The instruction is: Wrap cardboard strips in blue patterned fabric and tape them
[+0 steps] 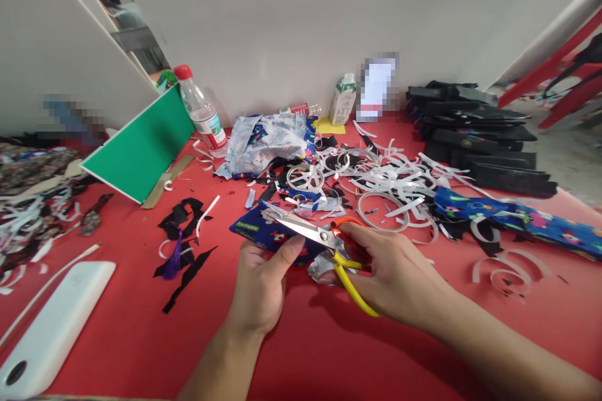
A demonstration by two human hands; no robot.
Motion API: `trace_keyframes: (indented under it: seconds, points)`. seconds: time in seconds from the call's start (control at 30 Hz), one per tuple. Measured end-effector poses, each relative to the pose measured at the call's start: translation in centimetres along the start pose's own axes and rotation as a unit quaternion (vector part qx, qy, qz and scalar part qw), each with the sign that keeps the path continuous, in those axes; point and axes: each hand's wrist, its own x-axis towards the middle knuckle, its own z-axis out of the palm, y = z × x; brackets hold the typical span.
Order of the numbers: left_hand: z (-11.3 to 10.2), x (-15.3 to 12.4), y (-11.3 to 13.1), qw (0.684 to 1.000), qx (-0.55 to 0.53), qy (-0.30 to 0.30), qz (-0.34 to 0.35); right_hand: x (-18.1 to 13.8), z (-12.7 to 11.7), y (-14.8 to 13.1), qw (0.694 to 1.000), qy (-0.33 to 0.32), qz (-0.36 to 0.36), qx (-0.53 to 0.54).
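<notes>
My left hand (263,282) is closed on a dark blue patterned fabric piece (251,225), its thumb pressed on the top near the blades. The fabric has small green lettering and bright printed figures. In my right hand (395,269) is a pair of scissors (323,236) with one orange and one yellow handle. The blades point left and lie over the fabric, slightly apart at the tips. A crumpled pale scrap (324,268) hangs below the scissors, partly hidden by my right hand.
White strip offcuts (390,175) and black scraps litter the red table (301,351). Behind stand a bottle (202,113), a carton (344,99) and folded printed fabric (268,144). Black folded pieces (475,138) are stacked right. A green board (141,144) and white device (61,326) are left.
</notes>
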Motion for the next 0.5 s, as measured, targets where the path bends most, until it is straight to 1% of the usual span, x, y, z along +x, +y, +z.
trace_keyframes:
  seconds: [0.13,0.3,0.4,0.5]
  points:
    - [-0.3,0.0,-0.2,1.0,0.015,-0.008,-0.007,-0.2,0.2,0.5,1.0,-0.004,0.008,0.004]
    - [-0.5,0.0,-0.6,1.0,0.03,0.003,-0.001,-0.2,0.3,1.1,1.0,0.022,0.002,0.018]
    - [-0.2,-0.1,-0.5,1.0,0.009,0.008,-0.009,-0.1,0.2,1.0,0.999,0.027,0.004,0.026]
    - [0.2,0.0,-0.1,0.999,-0.033,0.011,-0.03,-0.1,0.1,0.8,0.999,0.02,0.008,0.035]
